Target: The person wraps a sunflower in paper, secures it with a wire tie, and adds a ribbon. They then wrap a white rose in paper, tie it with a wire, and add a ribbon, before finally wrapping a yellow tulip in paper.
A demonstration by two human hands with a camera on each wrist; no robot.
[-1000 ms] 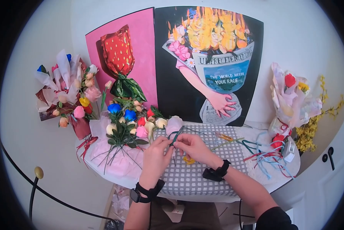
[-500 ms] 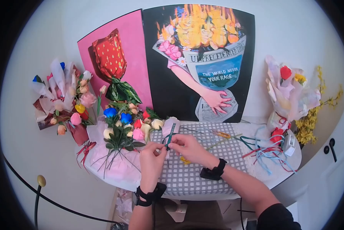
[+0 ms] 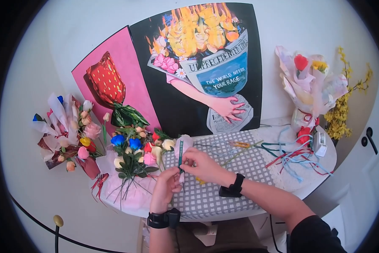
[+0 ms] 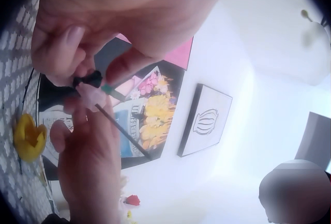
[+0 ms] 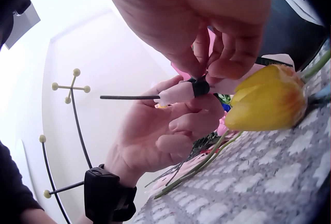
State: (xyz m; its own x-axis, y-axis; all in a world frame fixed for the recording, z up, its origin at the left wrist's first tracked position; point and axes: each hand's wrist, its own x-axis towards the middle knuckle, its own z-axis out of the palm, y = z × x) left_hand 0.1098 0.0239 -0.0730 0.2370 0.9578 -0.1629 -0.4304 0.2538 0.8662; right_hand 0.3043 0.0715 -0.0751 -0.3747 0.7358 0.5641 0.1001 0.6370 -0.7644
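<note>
Both hands work at a small pale pink paper-wrapped bundle with a thin dark stem poking out below. Dark green ribbon goes round its neck; in the head view a lettered length of ribbon stands up from there. My right hand pinches the ribbon at the neck between thumb and fingers. Underneath, my left hand grips the wrapped bundle, fingers curled against it. A yellow tulip lies on the checked cloth by the right hand.
On the left, a pile of artificial flowers lies on pink paper beside a wrapped bouquet. Scissors with orange handles and tangled ribbons lie right, before another bouquet. Two paintings lean on the wall.
The ribbon was looped between both hands; a length of it now stands up straight from the bundle's neck. The left hand has dropped slightly lower, and the head view has shifted and tilted.
</note>
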